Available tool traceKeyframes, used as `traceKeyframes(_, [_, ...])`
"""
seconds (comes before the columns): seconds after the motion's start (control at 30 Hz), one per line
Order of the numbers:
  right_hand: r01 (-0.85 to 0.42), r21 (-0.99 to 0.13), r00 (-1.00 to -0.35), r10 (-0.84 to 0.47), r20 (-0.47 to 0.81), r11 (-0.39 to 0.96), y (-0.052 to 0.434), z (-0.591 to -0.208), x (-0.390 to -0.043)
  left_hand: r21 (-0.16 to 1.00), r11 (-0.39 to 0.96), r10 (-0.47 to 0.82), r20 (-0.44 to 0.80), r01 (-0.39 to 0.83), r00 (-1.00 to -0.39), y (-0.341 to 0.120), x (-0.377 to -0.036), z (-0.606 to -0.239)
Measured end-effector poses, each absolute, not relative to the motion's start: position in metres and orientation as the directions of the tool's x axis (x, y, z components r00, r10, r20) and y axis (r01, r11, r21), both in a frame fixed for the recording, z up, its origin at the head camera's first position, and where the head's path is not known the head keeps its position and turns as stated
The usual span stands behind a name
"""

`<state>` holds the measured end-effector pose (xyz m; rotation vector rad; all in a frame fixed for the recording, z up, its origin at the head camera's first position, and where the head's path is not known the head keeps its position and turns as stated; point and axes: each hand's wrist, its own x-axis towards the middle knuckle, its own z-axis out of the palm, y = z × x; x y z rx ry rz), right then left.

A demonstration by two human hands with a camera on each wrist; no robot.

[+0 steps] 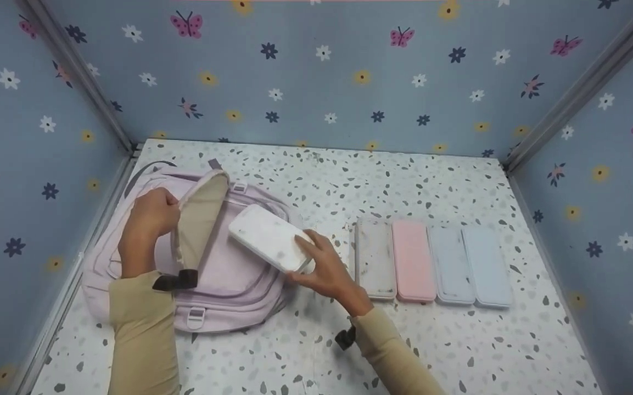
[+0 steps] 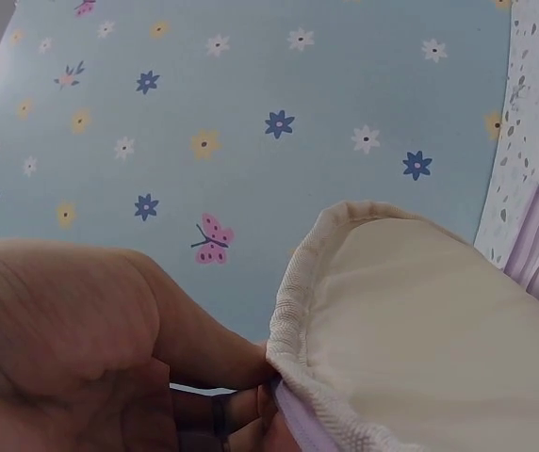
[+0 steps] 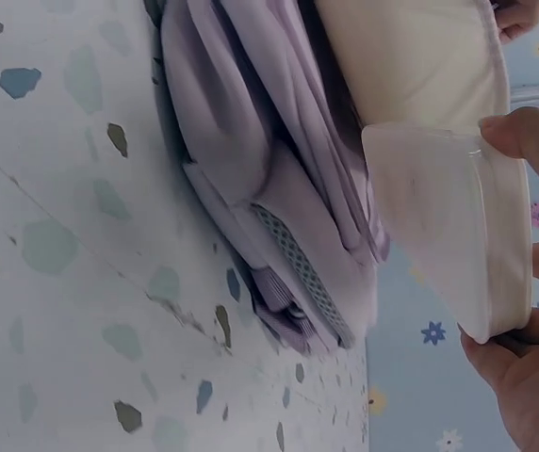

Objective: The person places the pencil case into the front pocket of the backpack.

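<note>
My left hand [image 1: 149, 219] held the backpack's [image 1: 223, 280] flap [image 1: 201, 216] up, so the mouth beneath stood open to the white case [image 1: 269, 238] in my right hand [image 1: 327, 271]. Bare speckled tabletop [image 1: 305, 351] lay in front. To the right, four cases [image 1: 434, 263] side by side blocked that stretch, and walls closed three sides.

Backpack [image 1: 223, 274] left; 4 cases [image 1: 431, 263] right, seemingly touching.

I am finding no legible text, label, brand, number or sign in any view; the patterned walls [image 1: 316, 82] are showing only flowers and butterflies.
</note>
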<state>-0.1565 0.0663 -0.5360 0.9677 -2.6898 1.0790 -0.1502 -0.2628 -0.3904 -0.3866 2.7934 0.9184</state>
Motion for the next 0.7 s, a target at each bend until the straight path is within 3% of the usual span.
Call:
traceKeyframes(0.3, [-0.649, -0.54, -0.735, -0.625, 0.263, 0.536, 0.05, -0.542, -0.158, 0.563, 0.774, -0.186, -0.233, -0.289, -0.954, -0.261, -0.15, -0.392])
traceKeyframes(0.53, [-0.606, -0.524, -0.755, -0.641, 0.142, 0.598, 0.04, -0.535, -0.169, 0.556, 0.779, -0.19, -0.233, -0.291, -0.954, -0.261, -0.15, -0.393])
traceKeyframes(0.7, [-0.532, -0.612, -0.787, -0.609, 0.101, 0.585, 0.037, -0.536, -0.177, 0.556, 0.779, -0.182, -0.244, -0.291, -0.953, -0.261, -0.151, -0.391])
